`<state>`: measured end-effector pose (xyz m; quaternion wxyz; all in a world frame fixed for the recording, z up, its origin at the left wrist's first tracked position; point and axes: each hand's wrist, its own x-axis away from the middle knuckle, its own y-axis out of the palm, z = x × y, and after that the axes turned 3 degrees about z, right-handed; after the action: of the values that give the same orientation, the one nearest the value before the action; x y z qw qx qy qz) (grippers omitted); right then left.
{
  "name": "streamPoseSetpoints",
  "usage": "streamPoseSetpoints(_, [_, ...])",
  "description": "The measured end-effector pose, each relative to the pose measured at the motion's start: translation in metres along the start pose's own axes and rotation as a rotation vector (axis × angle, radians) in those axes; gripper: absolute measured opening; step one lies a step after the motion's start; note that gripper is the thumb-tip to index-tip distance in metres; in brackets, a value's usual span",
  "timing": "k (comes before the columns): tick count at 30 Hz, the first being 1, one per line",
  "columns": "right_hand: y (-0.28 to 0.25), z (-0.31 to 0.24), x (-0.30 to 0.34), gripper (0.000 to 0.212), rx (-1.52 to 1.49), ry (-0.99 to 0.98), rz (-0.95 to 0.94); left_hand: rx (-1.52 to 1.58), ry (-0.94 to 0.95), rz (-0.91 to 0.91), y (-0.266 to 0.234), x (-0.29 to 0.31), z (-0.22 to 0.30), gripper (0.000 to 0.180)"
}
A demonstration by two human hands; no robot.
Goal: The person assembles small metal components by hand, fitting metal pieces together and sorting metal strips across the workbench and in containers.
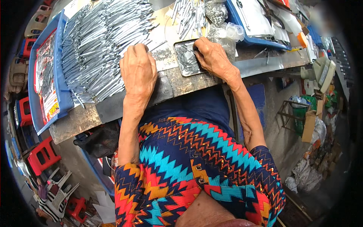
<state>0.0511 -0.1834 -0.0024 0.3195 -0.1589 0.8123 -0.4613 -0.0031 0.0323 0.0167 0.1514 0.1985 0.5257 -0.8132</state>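
Note:
My left hand (139, 70) is curled at the right edge of a wide pile of thin silvery metal strips (102, 45). Its fingertips point down and away, so whatever they grip is hidden. Over the right side of a small shallow tray (182, 73), my right hand (216, 57) bends its fingers together. Many short grey metal pins (188, 56) lie in that tray. The right fingertips are among or just above the pins, and what they hold cannot be made out. Beyond the tray lies a smaller bunch of metal strips (189, 17).
A blue tray (60, 68) with metal pieces stands left of the pile. Another blue tray (245, 36) holding tools and papers is at the back right. Clear plastic bags (223, 36) sit beside it. Red stools (43, 156) stand on the floor at left. The worn bench edge (185, 86) runs before me.

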Motion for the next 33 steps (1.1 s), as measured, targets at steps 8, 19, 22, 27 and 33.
streamPoseSetpoints(8, [-0.008,-0.002,-0.012,0.013,0.117,-0.124,-0.149,0.563,-0.251,0.010,-0.036,0.003,0.016,0.009])
streamPoseSetpoints(19, [-0.012,0.008,-0.018,0.022,0.001,-0.323,-0.304,1.143,-0.442,-0.104,-0.052,0.008,0.017,0.018])
streamPoseSetpoints(22, [-0.011,0.010,-0.013,0.019,-0.132,-0.343,-0.151,1.217,-0.468,-0.127,-0.049,0.009,0.017,0.016])
streamPoseSetpoints(27, [-0.011,-0.002,-0.004,0.012,-0.160,0.072,-0.021,1.336,-0.574,-0.212,-0.030,0.013,0.012,0.016])
streamPoseSetpoints(33, [-0.010,-0.017,0.005,0.009,-0.384,0.333,0.115,1.596,-0.672,-0.227,-0.005,0.012,0.017,0.014])
